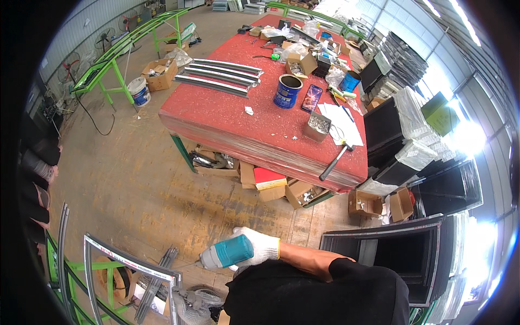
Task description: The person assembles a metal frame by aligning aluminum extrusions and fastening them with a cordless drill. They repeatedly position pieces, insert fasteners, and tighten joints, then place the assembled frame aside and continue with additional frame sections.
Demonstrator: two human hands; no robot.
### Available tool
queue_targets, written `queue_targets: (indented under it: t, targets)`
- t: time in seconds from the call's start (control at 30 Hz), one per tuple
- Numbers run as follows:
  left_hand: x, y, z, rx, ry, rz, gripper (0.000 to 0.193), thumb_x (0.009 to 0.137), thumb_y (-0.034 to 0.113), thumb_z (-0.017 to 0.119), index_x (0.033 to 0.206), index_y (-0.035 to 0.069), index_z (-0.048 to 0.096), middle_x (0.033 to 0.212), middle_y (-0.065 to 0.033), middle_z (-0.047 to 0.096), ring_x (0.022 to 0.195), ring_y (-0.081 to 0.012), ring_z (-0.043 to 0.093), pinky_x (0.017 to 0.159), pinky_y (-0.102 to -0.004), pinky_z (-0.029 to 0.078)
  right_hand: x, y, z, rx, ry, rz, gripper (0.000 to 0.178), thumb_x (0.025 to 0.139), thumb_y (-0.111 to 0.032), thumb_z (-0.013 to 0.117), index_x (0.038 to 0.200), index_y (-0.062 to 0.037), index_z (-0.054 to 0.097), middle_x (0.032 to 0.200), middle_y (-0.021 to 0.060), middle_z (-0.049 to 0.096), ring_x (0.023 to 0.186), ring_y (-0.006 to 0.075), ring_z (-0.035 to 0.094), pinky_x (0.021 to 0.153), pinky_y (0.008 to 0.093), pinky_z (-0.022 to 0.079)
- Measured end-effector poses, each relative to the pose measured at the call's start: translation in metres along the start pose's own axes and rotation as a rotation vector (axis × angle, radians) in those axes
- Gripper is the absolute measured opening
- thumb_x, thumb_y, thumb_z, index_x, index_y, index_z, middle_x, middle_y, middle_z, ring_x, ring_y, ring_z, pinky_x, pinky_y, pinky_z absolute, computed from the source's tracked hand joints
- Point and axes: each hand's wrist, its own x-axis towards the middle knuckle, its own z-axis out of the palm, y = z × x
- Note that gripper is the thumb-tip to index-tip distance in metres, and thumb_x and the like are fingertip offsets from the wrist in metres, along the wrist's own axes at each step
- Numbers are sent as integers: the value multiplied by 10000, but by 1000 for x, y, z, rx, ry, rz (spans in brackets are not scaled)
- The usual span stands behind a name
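Teal plastic marks the power drill, which is gripped in a white-gloved hand low in the view, its bit pointed left toward the corner of a metal frame wrapped in white film. From the way the forearm crosses the body, this is judged to be the right hand, clenched around the drill's handle. The left hand appears as a grey knit glove at the bottom edge, resting against the frame's upright beside the corner; whether it is closed on the metal or only pressed to it cannot be told.

For the drilling to go well, the bit should be kept square to the frame's face, the frame braced firmly near the joint, and pressure applied steadily so that the tip does not skate over the film.

Much is hidden. The bit's tip is too thin to be made out against the floor, and the screw or hole it meets cannot be seen. The frame's lower part is cut off by the edge, and the dark sleeve covers most of the body. Farther off, a red tabletop carries a blue can, a hammer and small boxes whose contents stay unclear.
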Motion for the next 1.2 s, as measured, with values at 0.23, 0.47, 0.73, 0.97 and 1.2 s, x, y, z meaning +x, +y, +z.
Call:
queue_targets:
  t: [0.23, 0.47, 0.73, 0.97, 1.2]
  targets:
    - [33, -8, -8, -6, 66, 178, 253, 1074, 323, 613, 1067, 71, 597, 888, -9, 571, 813, -198, 581, 672, -348, 503, 32, -3, -7, 203, -156, 50, 266, 758, -154, 882, 855, -26, 670, 754, 167, 675, 631, 297, 617, 625, 412, 510]
    - [54, -10, 15, -30, 488, 213, 336, 1116, 400, 586, 1153, 66, 590, 815, 16, 465, 650, -52, 414, 468, -198, 412, 55, 4, -16, 248, -183, 40, 259, 734, -149, 851, 891, -18, 692, 785, 191, 687, 645, 329, 594, 633, 410, 523]
    - [68, -11, -7, -285, 8, 133, 308, 1135, 345, 554, 1118, 40, 594, 843, 27, 476, 667, -60, 427, 432, -194, 355, 69, 28, -22, 212, -268, 39, 312, 775, -188, 901, 945, -22, 698, 877, 176, 718, 773, 377, 681, 680, 425, 540]
    - [76, -19, 27, -301, 129, 187, 270, 1124, 310, 582, 1097, 41, 585, 852, 32, 458, 677, -65, 418, 446, -202, 342, 75, 34, -29, 212, -272, 21, 300, 764, -188, 917, 921, -26, 719, 864, 183, 726, 765, 386, 679, 671, 436, 540]
    - [76, -34, 45, 31, 283, 383, 249, 1100, 288, 632, 1139, 46, 587, 829, 47, 461, 694, -54, 424, 513, -178, 364, 87, 38, -41, 302, -320, 49, 306, 746, -169, 929, 949, -20, 754, 902, 187, 759, 800, 347, 717, 723, 419, 571]
